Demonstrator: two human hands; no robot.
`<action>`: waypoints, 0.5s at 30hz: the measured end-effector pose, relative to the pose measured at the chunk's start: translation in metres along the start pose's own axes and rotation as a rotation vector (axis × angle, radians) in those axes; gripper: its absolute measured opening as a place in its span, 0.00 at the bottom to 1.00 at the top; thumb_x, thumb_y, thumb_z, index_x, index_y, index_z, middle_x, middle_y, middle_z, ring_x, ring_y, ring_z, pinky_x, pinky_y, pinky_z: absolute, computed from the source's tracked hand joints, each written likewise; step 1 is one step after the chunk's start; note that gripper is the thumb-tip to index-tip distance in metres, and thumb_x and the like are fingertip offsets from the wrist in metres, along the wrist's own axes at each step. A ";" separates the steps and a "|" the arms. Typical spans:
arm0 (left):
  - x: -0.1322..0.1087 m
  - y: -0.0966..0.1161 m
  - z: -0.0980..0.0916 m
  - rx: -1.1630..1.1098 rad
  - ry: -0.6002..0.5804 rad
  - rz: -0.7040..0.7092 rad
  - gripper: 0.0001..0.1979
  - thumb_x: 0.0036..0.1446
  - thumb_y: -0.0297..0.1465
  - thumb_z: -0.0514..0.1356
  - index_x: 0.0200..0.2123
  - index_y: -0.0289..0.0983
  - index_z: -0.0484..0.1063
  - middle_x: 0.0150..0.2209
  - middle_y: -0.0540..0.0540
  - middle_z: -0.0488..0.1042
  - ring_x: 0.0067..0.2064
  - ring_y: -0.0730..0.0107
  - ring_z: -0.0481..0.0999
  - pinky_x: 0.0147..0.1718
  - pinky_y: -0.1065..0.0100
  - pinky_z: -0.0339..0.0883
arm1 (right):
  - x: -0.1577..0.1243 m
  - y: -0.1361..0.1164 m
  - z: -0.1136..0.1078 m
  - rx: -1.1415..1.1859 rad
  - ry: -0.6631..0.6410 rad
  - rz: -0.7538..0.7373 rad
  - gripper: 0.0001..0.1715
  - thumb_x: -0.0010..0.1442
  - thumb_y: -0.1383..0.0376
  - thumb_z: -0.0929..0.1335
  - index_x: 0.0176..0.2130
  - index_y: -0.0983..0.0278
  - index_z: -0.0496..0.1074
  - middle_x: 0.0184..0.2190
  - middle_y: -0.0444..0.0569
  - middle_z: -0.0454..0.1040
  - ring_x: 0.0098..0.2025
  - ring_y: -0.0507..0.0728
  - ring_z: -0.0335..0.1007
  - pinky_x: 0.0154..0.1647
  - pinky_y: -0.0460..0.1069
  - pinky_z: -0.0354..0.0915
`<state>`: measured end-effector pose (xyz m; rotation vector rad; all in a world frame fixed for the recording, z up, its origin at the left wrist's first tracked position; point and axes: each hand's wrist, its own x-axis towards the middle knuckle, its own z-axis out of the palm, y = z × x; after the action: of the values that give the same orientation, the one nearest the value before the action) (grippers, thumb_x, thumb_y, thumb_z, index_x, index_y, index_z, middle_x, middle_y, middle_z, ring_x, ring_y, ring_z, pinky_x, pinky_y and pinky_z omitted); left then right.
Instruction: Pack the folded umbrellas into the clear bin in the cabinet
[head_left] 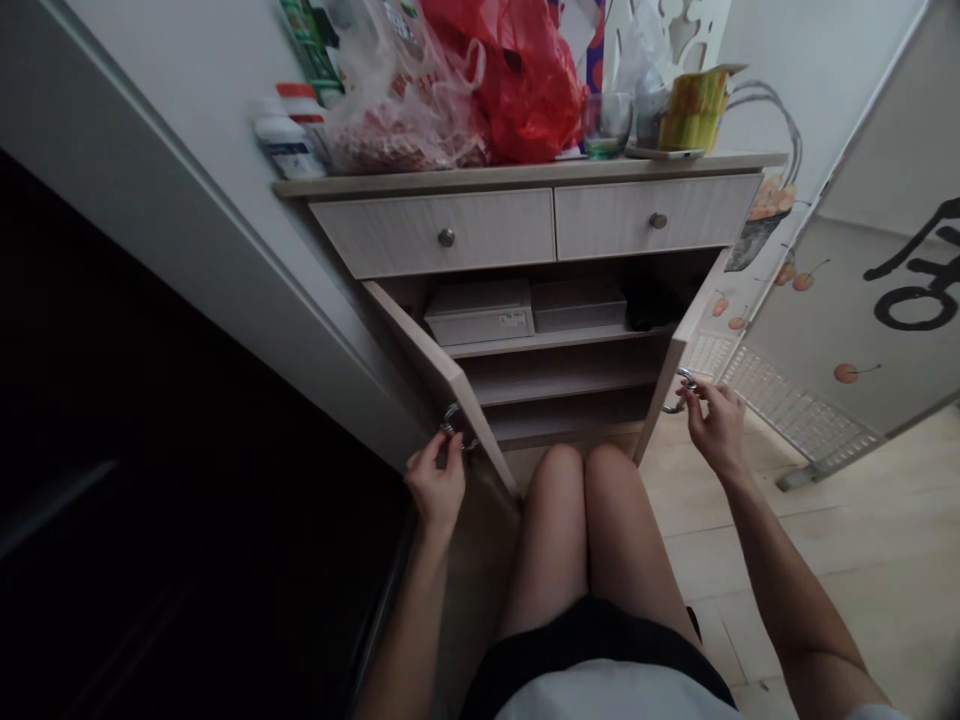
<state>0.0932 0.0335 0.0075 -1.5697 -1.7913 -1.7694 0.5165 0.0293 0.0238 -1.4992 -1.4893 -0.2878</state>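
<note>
My left hand (437, 482) pinches the curved metal handle (450, 418) of the left cabinet door (439, 365). On the other side, my right hand (716, 425) grips the shiny handle (685, 378) of the right cabinet door (682, 330). Both doors stand swung outward toward me. Between them the inside of the cabinet shows its shelves (562, 380). On the upper shelf lie two pale boxes, a left box (480, 310) with a small label and a right box (577, 305). A dark item (649, 303) sits beside them, its kind too dim to tell.
Two closed drawers with round knobs (446, 238) lie above the doors. The cabinet top holds plastic bags (525, 90), white bottles (285, 140), a glass (606, 125) and a yellow packet (694, 110). A folding screen (862, 300) stands right; my knees are close to the cabinet.
</note>
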 end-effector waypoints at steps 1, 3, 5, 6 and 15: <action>-0.001 -0.007 -0.009 0.019 0.022 -0.017 0.20 0.56 0.48 0.61 0.34 0.37 0.80 0.32 0.39 0.82 0.33 0.59 0.80 0.38 0.61 0.72 | -0.002 0.004 -0.006 -0.012 0.005 0.005 0.16 0.67 0.58 0.62 0.42 0.61 0.76 0.35 0.52 0.80 0.39 0.60 0.69 0.45 0.55 0.57; -0.001 -0.021 -0.026 0.059 0.063 -0.063 0.19 0.54 0.48 0.62 0.34 0.37 0.79 0.32 0.39 0.82 0.33 0.58 0.80 0.38 0.60 0.73 | -0.008 0.015 -0.016 -0.046 0.017 0.017 0.17 0.67 0.57 0.61 0.42 0.61 0.76 0.35 0.52 0.79 0.39 0.61 0.69 0.45 0.55 0.58; 0.001 -0.036 -0.043 0.095 0.104 -0.116 0.19 0.53 0.47 0.61 0.35 0.37 0.79 0.33 0.38 0.82 0.35 0.55 0.81 0.39 0.58 0.74 | -0.013 0.027 -0.027 -0.095 0.034 0.036 0.18 0.67 0.55 0.60 0.41 0.60 0.76 0.34 0.53 0.78 0.39 0.61 0.70 0.45 0.56 0.59; 0.003 -0.044 -0.051 0.109 0.120 -0.138 0.19 0.53 0.47 0.61 0.35 0.37 0.79 0.34 0.38 0.82 0.36 0.54 0.81 0.40 0.56 0.74 | -0.015 0.034 -0.032 -0.123 0.044 0.051 0.19 0.67 0.54 0.60 0.40 0.59 0.76 0.33 0.53 0.78 0.38 0.62 0.70 0.44 0.56 0.60; 0.030 -0.083 -0.105 0.258 0.278 -0.299 0.12 0.42 0.43 0.59 0.28 0.43 0.77 0.29 0.46 0.82 0.35 0.47 0.82 0.39 0.48 0.76 | -0.018 0.100 -0.083 -0.190 0.126 0.170 0.19 0.59 0.47 0.61 0.34 0.57 0.71 0.28 0.58 0.73 0.32 0.66 0.68 0.34 0.59 0.64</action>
<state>-0.0355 -0.0135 0.0065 -0.9492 -2.0887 -1.6846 0.6364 -0.0216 0.0075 -1.7150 -1.2540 -0.4230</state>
